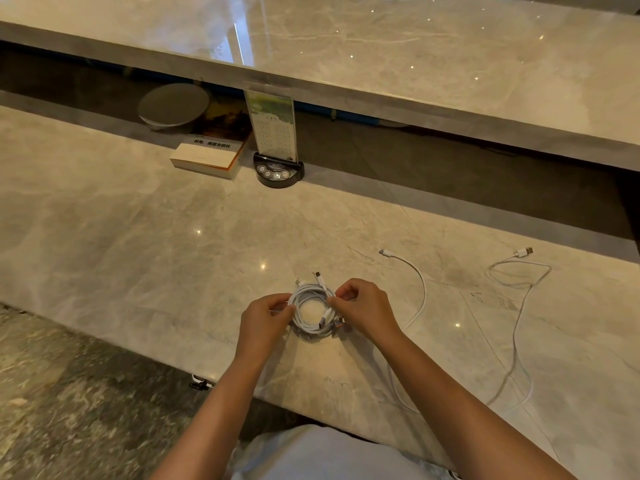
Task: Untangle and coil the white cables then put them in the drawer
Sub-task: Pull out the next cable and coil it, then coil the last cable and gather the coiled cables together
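Note:
A round coil of white cables lies on the marble counter with several plug ends sticking out of it. My left hand pinches the coil's left side. My right hand pinches its right side near the top. A loose white cable runs from a plug on the counter down behind my right forearm. Another loose white cable with a USB plug lies further right in open loops. No drawer is in view.
At the back of the counter stand a book, a grey round disc and an acrylic menu stand on a black button base. A raised marble shelf runs overhead behind them. The counter's front edge is near my body.

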Motion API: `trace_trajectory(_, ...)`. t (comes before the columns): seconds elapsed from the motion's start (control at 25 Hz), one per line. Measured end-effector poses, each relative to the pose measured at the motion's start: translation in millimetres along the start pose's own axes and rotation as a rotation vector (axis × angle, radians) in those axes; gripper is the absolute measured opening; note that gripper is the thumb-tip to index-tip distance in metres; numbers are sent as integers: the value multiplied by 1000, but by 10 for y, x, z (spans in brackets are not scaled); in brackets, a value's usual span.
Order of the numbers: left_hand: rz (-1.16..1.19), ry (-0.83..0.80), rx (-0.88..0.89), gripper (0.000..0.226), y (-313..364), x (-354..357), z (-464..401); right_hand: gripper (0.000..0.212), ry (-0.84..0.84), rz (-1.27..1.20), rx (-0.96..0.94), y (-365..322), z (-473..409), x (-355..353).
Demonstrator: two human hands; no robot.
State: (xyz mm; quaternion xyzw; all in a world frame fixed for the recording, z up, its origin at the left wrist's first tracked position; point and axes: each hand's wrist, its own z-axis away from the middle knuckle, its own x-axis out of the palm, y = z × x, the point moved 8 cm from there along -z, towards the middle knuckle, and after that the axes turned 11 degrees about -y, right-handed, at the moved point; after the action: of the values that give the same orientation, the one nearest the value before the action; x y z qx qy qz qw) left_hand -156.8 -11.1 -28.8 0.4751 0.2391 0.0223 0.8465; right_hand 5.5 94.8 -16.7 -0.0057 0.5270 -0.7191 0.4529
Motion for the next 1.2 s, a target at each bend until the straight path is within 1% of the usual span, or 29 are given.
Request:
trace_trajectory(0.16, 29, 17, -13, 33, 8, -49, 12, 22, -18, 43, -11, -22, 14, -15)
trace_trajectory(0.28, -24, 9, 7, 34, 98, -56, 28, 28, -45, 55, 9, 3, 20, -15)
trace_trajectory(0.36, -64, 35, 39, 34, 195, -87, 73, 32, -62, 84, 22, 29, 26, -19)
trace_trajectory(0.4, -122, 68, 87, 35, 278, -108, 112, 33, -58, 110, 16, 24, 32, -37)
trace_trajectory(0.48, -305, 113, 278, 36, 555, -50, 217, 36, -21, 248, -26, -27, 80, -129)
trace_trajectory(0.56, -515, 30, 474, 39, 846, 260, 286, 40, 43, 482, -112, -88, 174, -263)
trace_trajectory(0.6, -636, -35, 528, 42, 948, 466, 289, 41, 88, 589, -152, -109, 243, -348)
trace_trajectory(0.68, -854, -127, 577, 47, 1095, 858, 259, 41, 221, 762, -199, -97, 432, -590)
trace_trajectory(0.76, -954, -188, 631, 48, 1217, 1159, 235, 39, 331, 859, -204, 10, 602, -858)
trace_trajectory(0.84, -1009, -225, 723, 45, 1347, 1440, 256, 41, 412, 900, -153, 241, 745, -1146)
trace_trajectory(0.92, -1052, -264, 805, 44, 1456, 1753, 300, 43, 428, 894, -48, 552, 857, -1434)
trace_trajectory(0.96, -1057, -297, 818, 44, 1481, 1907, 322, 44, 425, 865, 14, 708, 905, -1549)
trace_trajectory(1.0, -1069, -346, 812, 45, 1482, 2075, 340, 46, 416, 835, 84, 885, 950, -1644)
trace_trajectory(1.12, -1148, -473, 788, 48, 1407, 2530, 384, 49, 303, 746, 293, 1397, 1050, -1730)
trace_trajectory(1.2, -1148, -551, 788, 57, 1340, 2727, 460, 42, 269, 694, 313, 1602, 1103, -1684)
